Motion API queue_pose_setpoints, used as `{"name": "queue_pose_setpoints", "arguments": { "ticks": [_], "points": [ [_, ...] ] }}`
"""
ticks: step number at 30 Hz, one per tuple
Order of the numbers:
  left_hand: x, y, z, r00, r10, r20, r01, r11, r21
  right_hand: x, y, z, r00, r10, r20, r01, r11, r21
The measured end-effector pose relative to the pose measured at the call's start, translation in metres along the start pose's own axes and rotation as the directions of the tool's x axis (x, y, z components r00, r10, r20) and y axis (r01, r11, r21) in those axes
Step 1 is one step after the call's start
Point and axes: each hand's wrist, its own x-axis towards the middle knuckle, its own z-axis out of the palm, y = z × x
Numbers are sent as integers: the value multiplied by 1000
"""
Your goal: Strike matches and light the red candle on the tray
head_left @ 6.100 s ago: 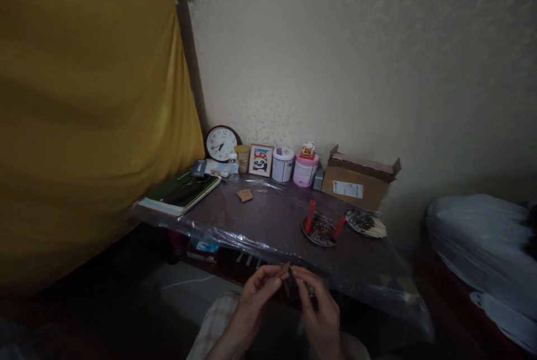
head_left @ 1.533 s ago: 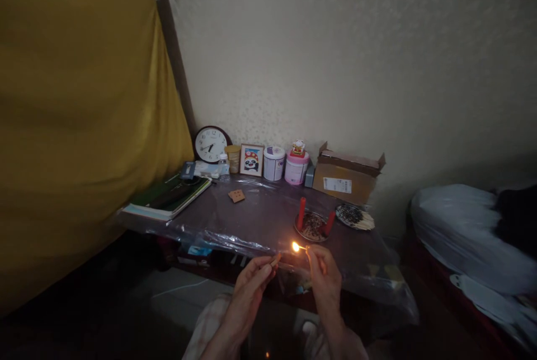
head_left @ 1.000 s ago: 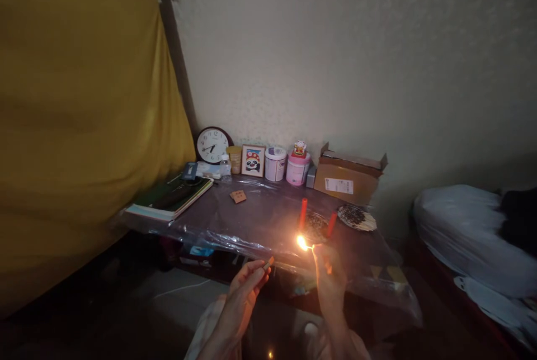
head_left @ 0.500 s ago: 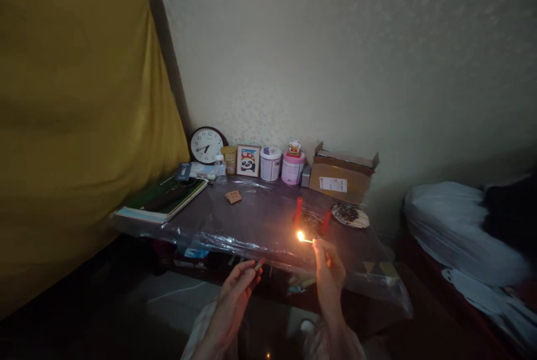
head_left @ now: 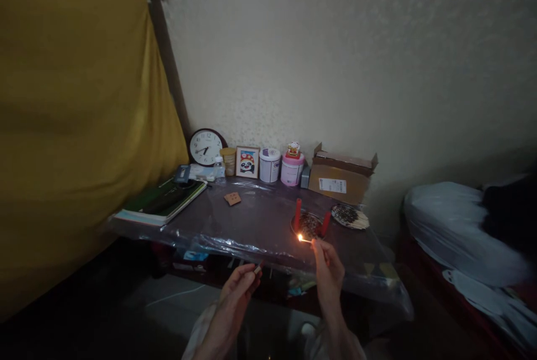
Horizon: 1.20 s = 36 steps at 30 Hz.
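Note:
My right hand [head_left: 329,270] pinches a burning match [head_left: 307,241] near its end, the small flame pointing left. It is over the front of the table, just before a round dish [head_left: 309,227] of dark bits. Two red candles [head_left: 297,214] [head_left: 325,223] stand upright at that dish, one on each side, with no flame on either. Lower and to the left, my left hand [head_left: 235,298] is closed, thumb against fingers, on a small flat piece with a dark reddish edge [head_left: 259,268]. Most of that piece is hidden by the fingers.
A plate of matches [head_left: 350,217] lies right of the candles. Two small brown cards [head_left: 232,198] lie mid-table on plastic sheeting [head_left: 251,231]. Along the wall stand a clock [head_left: 206,146], a panda picture [head_left: 247,162], two tins [head_left: 269,165] and a cardboard box [head_left: 340,177]. Books [head_left: 163,200] lie left.
The match flame has become smaller and dimmer, and the room looks slightly darker. Both hands stay almost in place, still holding the same things.

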Motion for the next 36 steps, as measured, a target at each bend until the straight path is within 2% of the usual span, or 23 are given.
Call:
{"name": "queue_pose_setpoints", "arguments": {
  "ticks": [12, 19, 25, 32, 36],
  "points": [
    [-1, -2, 0, 999, 3, 44, -2, 1000, -18, 1, 1, 0, 997, 73, 9, -73, 997, -27],
    [-2, -1, -1, 1000, 6, 17, -6, 1000, 4, 3, -3, 2, 994, 109, -17, -108, 993, 47],
    [-4, -2, -3, 999, -8, 37, 8, 1000, 12, 4, -5, 2, 991, 134, -17, -132, 988, 77],
    [-3, 0, 0, 999, -46, 8, 46, 999, -7, 7, 2, 3, 984, 176, -12, -173, 974, 146],
    [-4, -2, -1, 999, -34, 34, 34, 999, -15, 7, 3, 4, 976, 217, -10, -211, 959, 188]
  ]
}}
